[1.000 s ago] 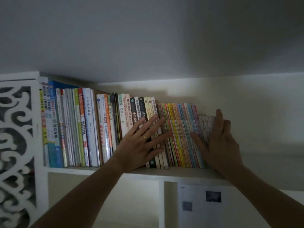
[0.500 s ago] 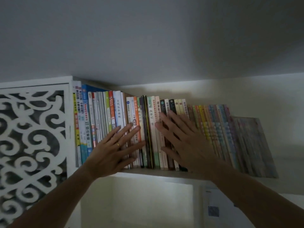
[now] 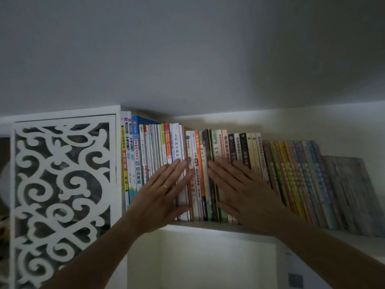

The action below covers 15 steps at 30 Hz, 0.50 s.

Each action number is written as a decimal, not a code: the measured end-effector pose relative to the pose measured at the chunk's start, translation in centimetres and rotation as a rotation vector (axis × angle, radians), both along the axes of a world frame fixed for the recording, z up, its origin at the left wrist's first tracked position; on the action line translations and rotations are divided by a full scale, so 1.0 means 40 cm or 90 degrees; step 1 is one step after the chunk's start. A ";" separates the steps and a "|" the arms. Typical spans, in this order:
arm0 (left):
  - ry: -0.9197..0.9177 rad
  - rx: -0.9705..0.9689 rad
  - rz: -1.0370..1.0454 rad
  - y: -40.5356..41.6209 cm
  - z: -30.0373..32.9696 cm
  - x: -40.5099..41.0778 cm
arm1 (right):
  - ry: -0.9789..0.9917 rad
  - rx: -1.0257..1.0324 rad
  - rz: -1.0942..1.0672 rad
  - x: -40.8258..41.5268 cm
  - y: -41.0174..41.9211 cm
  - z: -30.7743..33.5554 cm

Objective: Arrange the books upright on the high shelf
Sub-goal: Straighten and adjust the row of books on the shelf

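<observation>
A long row of books [image 3: 200, 163] stands upright on the high white shelf [image 3: 208, 227], just under the ceiling. My left hand [image 3: 164, 195], with a ring on one finger, lies flat with straight fingers against the spines left of the middle. Beside it my right hand [image 3: 241, 188] presses flat on the spines of the middle books. Thin colourful books [image 3: 295, 180] to the right lean leftwards. At the far right a grey stack of thin books [image 3: 350, 195] leans the same way.
A white carved lattice panel [image 3: 62, 195] closes the shelf's left side. The ceiling [image 3: 187, 59] sits close above the book tops. Below the shelf are white compartments with a divider [image 3: 279, 263]. Bare shelf board continues right of the last books.
Both hands have slid leftwards along the spines. My right hand left the row's right end and now presses on the middle books. The view has turned left.
</observation>
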State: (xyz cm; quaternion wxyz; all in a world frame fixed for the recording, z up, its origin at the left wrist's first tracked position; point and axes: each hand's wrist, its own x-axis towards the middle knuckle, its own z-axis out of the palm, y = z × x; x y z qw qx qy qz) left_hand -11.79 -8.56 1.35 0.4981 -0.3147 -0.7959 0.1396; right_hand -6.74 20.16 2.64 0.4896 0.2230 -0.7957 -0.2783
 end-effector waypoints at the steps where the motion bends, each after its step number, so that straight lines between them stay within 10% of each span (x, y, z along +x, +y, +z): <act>1: -0.006 0.011 0.014 -0.013 -0.002 -0.001 | -0.011 0.018 0.007 -0.009 -0.014 -0.007; 10: -0.029 0.034 0.031 -0.019 -0.013 0.025 | -0.038 -0.006 0.048 -0.019 -0.046 -0.022; 15: -0.025 0.103 -0.015 0.048 0.054 0.068 | -0.001 -0.235 0.072 0.037 -0.052 0.144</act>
